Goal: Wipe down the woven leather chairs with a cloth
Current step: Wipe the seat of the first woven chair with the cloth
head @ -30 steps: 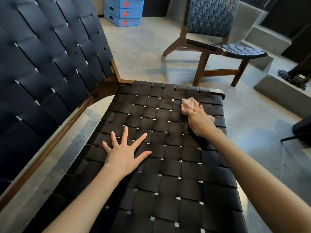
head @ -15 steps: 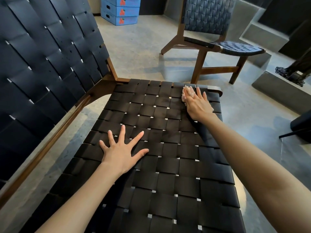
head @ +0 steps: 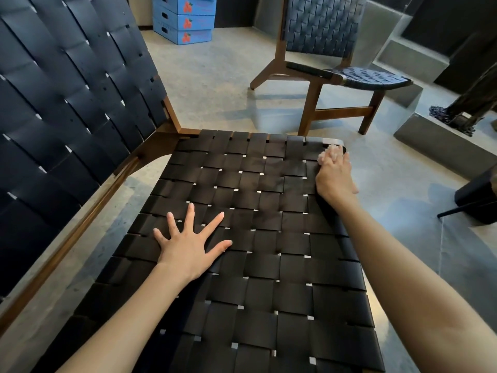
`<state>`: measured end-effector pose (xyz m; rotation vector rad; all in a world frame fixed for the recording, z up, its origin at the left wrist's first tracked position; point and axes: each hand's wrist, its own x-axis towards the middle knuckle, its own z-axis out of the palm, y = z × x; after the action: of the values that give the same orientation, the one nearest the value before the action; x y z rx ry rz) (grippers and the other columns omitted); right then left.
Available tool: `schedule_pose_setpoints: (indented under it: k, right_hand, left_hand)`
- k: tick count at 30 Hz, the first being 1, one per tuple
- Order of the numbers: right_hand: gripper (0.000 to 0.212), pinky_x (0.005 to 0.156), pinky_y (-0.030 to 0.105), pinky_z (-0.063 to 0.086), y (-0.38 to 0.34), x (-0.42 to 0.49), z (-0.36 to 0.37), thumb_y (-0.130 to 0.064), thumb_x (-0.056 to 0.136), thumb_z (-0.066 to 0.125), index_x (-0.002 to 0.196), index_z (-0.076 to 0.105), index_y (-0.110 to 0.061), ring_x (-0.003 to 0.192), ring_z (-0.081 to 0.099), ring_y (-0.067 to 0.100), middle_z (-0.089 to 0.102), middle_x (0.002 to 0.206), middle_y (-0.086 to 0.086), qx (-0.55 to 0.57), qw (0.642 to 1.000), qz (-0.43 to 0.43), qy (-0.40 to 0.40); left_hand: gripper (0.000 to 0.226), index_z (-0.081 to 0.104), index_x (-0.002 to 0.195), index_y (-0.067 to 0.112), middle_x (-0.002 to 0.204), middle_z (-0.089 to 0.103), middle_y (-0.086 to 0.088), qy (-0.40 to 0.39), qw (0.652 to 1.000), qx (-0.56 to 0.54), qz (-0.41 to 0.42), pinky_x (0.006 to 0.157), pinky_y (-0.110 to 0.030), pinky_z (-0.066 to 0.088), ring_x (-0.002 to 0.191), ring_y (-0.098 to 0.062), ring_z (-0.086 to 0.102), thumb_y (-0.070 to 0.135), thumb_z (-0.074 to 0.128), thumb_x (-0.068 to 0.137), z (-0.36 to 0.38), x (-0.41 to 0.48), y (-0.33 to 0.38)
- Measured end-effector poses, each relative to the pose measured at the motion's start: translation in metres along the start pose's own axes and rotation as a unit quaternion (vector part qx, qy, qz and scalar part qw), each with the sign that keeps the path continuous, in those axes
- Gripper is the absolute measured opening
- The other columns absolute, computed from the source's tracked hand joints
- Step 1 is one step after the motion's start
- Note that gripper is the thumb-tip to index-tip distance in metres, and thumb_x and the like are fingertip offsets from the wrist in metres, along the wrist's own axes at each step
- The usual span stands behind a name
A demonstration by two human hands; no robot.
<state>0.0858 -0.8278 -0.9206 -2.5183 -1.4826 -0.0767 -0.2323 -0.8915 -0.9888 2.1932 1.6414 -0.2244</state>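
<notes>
The left grip (head: 188, 246) lies flat on the black woven seat (head: 269, 278), palm down and fingers spread wide, near the middle of the seat and a little toward the backrest (head: 67, 103). The right grip (head: 334, 179) is stretched out to the seat's far right corner, its fingers (head: 340, 164) laid close together and fairly straight on top of a small pale pink cloth (head: 331, 152). The cloth is bunched under the fingertips and pokes out just beyond them, pressed against the last straps beside the rounded wooden corner of the frame. Most of it is covered by the fingers, and I can't tell whether the thumb tucks in under it. The two grips are well apart, with bare straps between them. The backrest rises steeply along the seat's left edge, woven in the same dark straps. Beyond the far edge, a second chair (head: 322, 36) of the same make stands on the grey floor (head: 215, 76), and blue boxes (head: 185, 20) are stacked against the back wall.
</notes>
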Motion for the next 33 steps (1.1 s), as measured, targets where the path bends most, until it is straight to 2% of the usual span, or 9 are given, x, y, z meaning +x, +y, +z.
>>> schedule_pose_setpoints:
  k: [7,13,16,17,19,24,26,28,33]
  right_hand:
    - [0.066,0.116,0.04,0.02,-0.031,-0.023,-0.003,0.004,0.094,0.039,0.153,0.015,-0.01,0.146,0.017,0.032,0.006,0.16,0.017,-0.053,0.974,-0.216,-0.047]
    - [0.068,0.081,0.034,0.047,-0.07,-0.123,0.008,0.0,0.087,0.044,0.147,0.025,-0.027,0.117,0.056,0.031,0.01,0.157,0.014,-0.054,0.925,-0.352,-0.133]
    - [0.065,0.094,0.037,0.043,-0.067,-0.155,0.022,-0.002,0.093,0.042,0.152,0.022,-0.019,0.14,0.033,0.026,0.013,0.159,0.016,-0.012,0.873,-0.447,-0.194]
    - [0.064,0.091,0.02,0.026,-0.063,-0.155,0.019,-0.005,0.095,0.04,0.153,0.019,-0.021,0.143,0.029,0.023,0.012,0.16,0.013,-0.011,0.868,-0.454,-0.198]
    - [0.054,0.106,0.036,0.039,-0.051,-0.138,0.013,-0.018,0.101,0.037,0.151,0.019,-0.03,0.138,0.035,0.019,0.021,0.158,-0.001,0.013,0.887,-0.435,-0.154]
    - [0.05,0.119,0.038,0.01,-0.02,-0.085,0.002,-0.02,0.104,0.032,0.153,0.021,-0.023,0.148,0.013,0.029,0.022,0.159,0.005,-0.02,0.951,-0.295,-0.087]
    - [0.052,0.115,0.047,0.024,-0.026,-0.09,0.012,-0.02,0.103,0.033,0.152,0.019,-0.033,0.146,0.019,0.026,0.024,0.158,0.005,-0.03,0.967,-0.235,-0.087]
    - [0.06,0.099,0.051,0.042,-0.044,-0.113,0.018,-0.015,0.099,0.034,0.146,0.019,-0.049,0.141,0.029,0.021,0.03,0.154,-0.001,-0.001,0.962,-0.244,-0.119]
    - [0.047,0.11,0.043,0.033,-0.071,-0.171,0.014,-0.025,0.104,0.035,0.147,0.029,-0.044,0.144,0.025,0.018,0.027,0.157,-0.007,0.072,0.892,-0.345,-0.285]
  left_hand:
    - [0.071,-0.019,0.141,0.058,0.157,-0.028,-0.005,-0.001,1.0,-0.005,0.002,0.11,-0.069,0.004,0.142,-0.048,-0.017,0.08,0.009,0.079,-0.001,-0.001,-0.001]
    - [0.07,-0.017,0.144,0.054,0.158,-0.028,-0.003,0.0,1.0,-0.02,0.001,0.112,-0.065,-0.003,0.143,-0.044,-0.02,0.079,0.01,0.083,0.001,-0.006,-0.002]
    - [0.069,-0.013,0.148,0.047,0.159,-0.024,-0.001,0.025,0.999,-0.032,0.015,0.115,-0.057,-0.007,0.145,-0.034,-0.021,0.072,0.012,0.089,0.008,-0.014,-0.01]
    - [0.069,-0.01,0.15,0.044,0.16,-0.022,0.0,0.035,0.998,-0.039,0.024,0.117,-0.054,-0.009,0.146,-0.03,-0.021,0.07,0.013,0.09,0.01,-0.018,-0.014]
    - [0.066,-0.007,0.151,0.042,0.16,-0.02,0.001,0.051,0.997,-0.054,0.037,0.117,-0.048,-0.011,0.147,-0.023,-0.02,0.065,0.014,0.094,0.014,-0.027,-0.023]
    - [0.06,-0.011,0.15,0.041,0.16,-0.02,0.004,0.078,0.995,-0.043,0.041,0.117,-0.044,-0.013,0.147,-0.018,-0.019,0.059,0.01,0.096,0.024,-0.04,-0.029]
    - [0.059,-0.011,0.149,0.041,0.16,-0.02,0.004,0.079,0.995,-0.047,0.038,0.117,-0.044,-0.013,0.147,-0.018,-0.018,0.058,0.01,0.097,0.024,-0.039,-0.028]
    - [0.058,-0.01,0.149,0.04,0.16,-0.019,0.003,0.08,0.995,-0.048,0.037,0.117,-0.043,-0.012,0.147,-0.018,-0.017,0.057,0.011,0.098,0.024,-0.04,-0.028]
    - [0.056,0.003,0.153,0.036,0.162,-0.009,0.003,0.057,0.994,-0.086,0.042,0.119,-0.043,-0.006,0.149,-0.016,-0.009,0.051,0.021,0.101,0.02,-0.052,-0.029]
